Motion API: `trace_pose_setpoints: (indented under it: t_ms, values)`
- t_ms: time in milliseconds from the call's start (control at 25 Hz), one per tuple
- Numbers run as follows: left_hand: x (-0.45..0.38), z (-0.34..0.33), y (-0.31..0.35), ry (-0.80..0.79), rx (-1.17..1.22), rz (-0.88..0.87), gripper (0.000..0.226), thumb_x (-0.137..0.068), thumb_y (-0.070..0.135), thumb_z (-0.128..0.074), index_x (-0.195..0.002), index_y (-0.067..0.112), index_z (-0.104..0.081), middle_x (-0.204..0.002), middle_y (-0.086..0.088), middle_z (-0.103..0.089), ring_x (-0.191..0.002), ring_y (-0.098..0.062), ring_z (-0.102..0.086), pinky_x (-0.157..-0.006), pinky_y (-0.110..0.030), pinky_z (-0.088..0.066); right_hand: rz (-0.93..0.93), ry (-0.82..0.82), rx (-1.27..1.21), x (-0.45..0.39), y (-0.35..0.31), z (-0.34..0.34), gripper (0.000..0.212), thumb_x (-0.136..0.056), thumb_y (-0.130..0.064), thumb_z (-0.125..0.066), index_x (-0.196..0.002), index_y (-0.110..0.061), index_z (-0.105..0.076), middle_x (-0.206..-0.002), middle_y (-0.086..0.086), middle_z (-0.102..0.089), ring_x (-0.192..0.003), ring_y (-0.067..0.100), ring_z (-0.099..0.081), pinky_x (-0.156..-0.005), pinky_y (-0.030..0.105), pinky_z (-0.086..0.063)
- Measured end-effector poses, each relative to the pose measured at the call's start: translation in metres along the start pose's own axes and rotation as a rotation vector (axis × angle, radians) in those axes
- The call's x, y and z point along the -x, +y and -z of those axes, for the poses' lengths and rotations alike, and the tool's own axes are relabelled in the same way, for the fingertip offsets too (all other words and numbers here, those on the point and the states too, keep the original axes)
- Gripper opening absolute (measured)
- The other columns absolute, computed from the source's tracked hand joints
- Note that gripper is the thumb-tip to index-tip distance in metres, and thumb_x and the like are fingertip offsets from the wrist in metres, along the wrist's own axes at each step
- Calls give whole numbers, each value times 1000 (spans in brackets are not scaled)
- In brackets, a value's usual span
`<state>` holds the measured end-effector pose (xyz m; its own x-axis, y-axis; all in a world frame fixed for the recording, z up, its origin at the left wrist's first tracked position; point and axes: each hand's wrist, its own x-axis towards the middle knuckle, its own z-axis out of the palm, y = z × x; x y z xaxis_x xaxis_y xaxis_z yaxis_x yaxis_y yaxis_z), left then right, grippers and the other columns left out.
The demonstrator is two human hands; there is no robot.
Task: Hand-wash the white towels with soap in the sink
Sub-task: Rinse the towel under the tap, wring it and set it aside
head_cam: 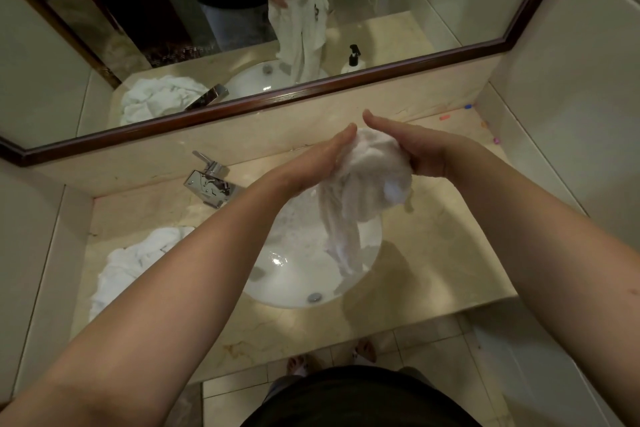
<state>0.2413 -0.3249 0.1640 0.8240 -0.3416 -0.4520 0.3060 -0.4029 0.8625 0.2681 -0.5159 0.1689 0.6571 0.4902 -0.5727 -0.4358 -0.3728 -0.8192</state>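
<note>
Above the sink (pixel 304 291), the towel (pixel 367 180) is bunched between both palms: the left hand (pixel 318 163) presses against it with fingers nearly straight, while the right hand (pixel 408 149) cups the far side, its fingers curling under the cloth. From that wad the towel's length hangs almost straight down, its tail pointing into the sink and ending just over the wet bowl. I'd worry about the grip; soapy cloth squeezed between flat palms could slide out, and the wad sits toward the sink's right edge, so drips may land on the counter (pixel 433 253). A second towel (pixel 131 263) lies heaped left of the sink, below the tap (pixel 211 184).
</note>
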Motion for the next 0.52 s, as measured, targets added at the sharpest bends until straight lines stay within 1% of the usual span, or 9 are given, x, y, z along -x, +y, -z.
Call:
trace_pose_setpoints:
  t_ms: [40, 80, 160, 240, 280, 360, 440, 480, 520]
  values:
    - [1, 0, 2, -14, -30, -18, 43, -99, 66, -31, -117, 41, -61, -118, 7, -70, -104, -11, -69, -97, -31, -50, -25, -56, 9, 1, -1, 0, 81, -77, -82, -52, -124, -18, -65, -118, 7, -71, -110, 25, -68, -93, 39, -52]
    - [1, -1, 3, -24, -64, -38, 40, -101, 62, -33, -118, 41, -62, -116, 7, -71, -102, -11, -70, -95, -31, -53, -41, -86, 30, 0, 0, 1, 81, -77, -82, -45, -124, -19, -65, -118, 6, -71, -110, 24, -68, -95, 39, -52]
    - [0, -3, 2, -3, -117, -74, 37, -105, 49, -34, -117, 35, -66, -111, 5, -73, -100, -12, -70, -91, -30, -55, -71, -114, 86, 1, -2, -1, 72, -83, -76, -40, -119, -19, -67, -114, 4, -73, -107, 21, -69, -93, 37, -53]
    - [-3, -5, -3, 107, -202, -98, 37, -106, 32, -34, -111, 20, -69, -106, 1, -70, -97, -14, -66, -87, -27, -53, -60, -111, 143, -3, 2, -2, 64, -87, -71, -45, -117, -20, -68, -113, 4, -73, -105, 19, -70, -94, 35, -52]
    - [-4, -5, -6, 163, -257, -103, 36, -105, 24, -34, -106, 13, -68, -100, 1, -67, -91, -12, -62, -81, -26, -50, -39, -88, 151, -6, 6, -4, 63, -86, -70, -49, -119, -19, -68, -114, 4, -73, -105, 20, -70, -96, 36, -52]
    - [-6, -1, -13, 221, -401, -133, 31, -103, 13, -33, -99, 4, -63, -92, -3, -60, -82, -14, -53, -73, -31, -40, -1, -25, 138, -12, 13, -9, 64, -84, -67, -57, -122, -17, -66, -113, 4, -73, -104, 19, -70, -100, 38, -51]
    - [-9, 4, -17, 218, -494, -123, 33, -103, 11, -32, -101, -3, -62, -103, -16, -62, -93, -27, -54, -78, -37, -38, 38, 23, 148, -18, 14, -15, 53, -87, -58, -61, -120, -16, -67, -109, 3, -74, -102, 19, -71, -98, 37, -52]
    - [-9, 5, -17, 216, -487, -95, 36, -104, 15, -31, -105, -3, -63, -109, -19, -62, -99, -32, -55, -83, -40, -40, 64, 43, 166, -21, 13, -16, 44, -89, -51, -63, -117, -17, -68, -106, 3, -75, -100, 20, -71, -96, 37, -54]
    - [-9, 5, -15, 207, -443, -55, 41, -106, 23, -30, -110, 1, -64, -113, -16, -62, -103, -31, -56, -88, -40, -41, 89, 64, 184, -21, 11, -16, 34, -90, -43, -65, -113, -18, -69, -103, 3, -76, -98, 21, -72, -93, 37, -56]
